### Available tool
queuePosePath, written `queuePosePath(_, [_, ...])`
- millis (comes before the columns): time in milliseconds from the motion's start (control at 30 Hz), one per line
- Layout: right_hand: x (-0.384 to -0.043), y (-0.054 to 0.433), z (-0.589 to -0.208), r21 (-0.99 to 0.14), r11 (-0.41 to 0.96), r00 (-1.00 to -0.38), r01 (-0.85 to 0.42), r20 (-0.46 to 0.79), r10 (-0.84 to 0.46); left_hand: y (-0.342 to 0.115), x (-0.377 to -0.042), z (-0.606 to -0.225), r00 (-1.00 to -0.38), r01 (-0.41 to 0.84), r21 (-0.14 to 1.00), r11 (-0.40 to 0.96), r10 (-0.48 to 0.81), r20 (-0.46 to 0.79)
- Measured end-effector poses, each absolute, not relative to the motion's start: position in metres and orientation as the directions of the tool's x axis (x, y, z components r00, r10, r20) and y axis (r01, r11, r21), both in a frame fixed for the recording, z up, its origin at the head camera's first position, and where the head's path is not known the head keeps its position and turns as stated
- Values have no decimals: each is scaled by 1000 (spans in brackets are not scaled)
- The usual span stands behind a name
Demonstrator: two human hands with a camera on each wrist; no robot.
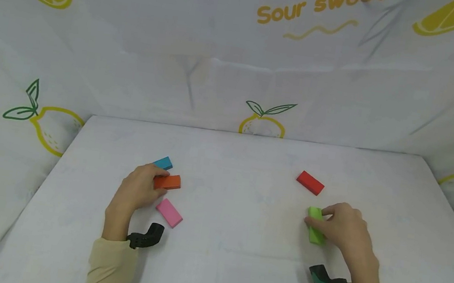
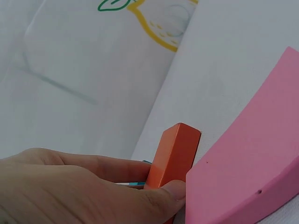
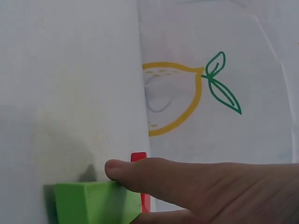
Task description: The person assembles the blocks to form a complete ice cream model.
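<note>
My left hand (image 1: 140, 188) pinches an orange block (image 1: 168, 182) between thumb and fingers at the left of the table. Just behind it lies a blue block (image 1: 164, 163), partly hidden by the fingers. A pink block (image 1: 169, 213) lies on the near side of that hand and looms large in the left wrist view. On the right, my right hand (image 1: 346, 226) grips a green block (image 1: 316, 226), thumb on one side and fingers on the other. Beyond the green block a red block (image 1: 310, 183) lies at a slant; the thumb partly covers it in the right wrist view.
The blocks are on a white table (image 1: 238, 219) whose far edge meets a white cloth (image 1: 166, 76) printed with lemons. Both wrists wear dark camera mounts, the left mount (image 1: 147, 236) close to the pink block.
</note>
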State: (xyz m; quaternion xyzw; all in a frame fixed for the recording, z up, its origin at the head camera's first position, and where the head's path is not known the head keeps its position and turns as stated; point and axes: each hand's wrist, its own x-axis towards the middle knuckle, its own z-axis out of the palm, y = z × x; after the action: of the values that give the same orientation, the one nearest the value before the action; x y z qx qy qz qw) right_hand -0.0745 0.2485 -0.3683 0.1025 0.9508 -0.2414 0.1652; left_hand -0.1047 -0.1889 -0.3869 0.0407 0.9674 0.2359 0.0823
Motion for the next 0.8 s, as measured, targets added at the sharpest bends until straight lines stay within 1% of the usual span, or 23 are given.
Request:
queuePosePath(300, [-73, 236, -365, -464, 858, -952, 221, -295, 86, -187, -106, -389, -988, 41, 469, 882, 107, -115])
queuePosePath(567, [-70, 225, -364, -496, 849, -967, 184, -245, 67, -182, -107, -389, -990, 84, 470, 879, 126, -58])
queuePosePath(800, [-68, 213, -366, -512, 844, -975, 159, -214, 54, -173, -108, -389, -988, 111, 504, 857, 152, -41])
